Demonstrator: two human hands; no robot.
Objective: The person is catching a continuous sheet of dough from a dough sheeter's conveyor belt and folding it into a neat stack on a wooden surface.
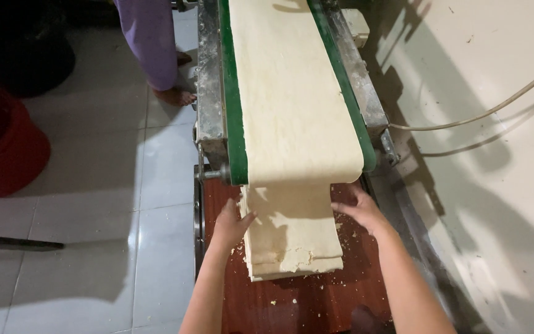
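Left hand [233, 221]: open, flat against the dough's [292, 238] left edge.
Right hand [361, 210]: open, touching its right edge.
Dough: between both hands.

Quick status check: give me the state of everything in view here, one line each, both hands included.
Dough sheet: flat on the belt, hanging off its end.
Folded dough stack: layered on the wooden board, crumbs around it.
Green belt: covered by dough, edges bare.
Left hand: open, fingers on the stack's left edge.
Right hand: open, at the stack's right edge.
Red bucket: upright on the floor.
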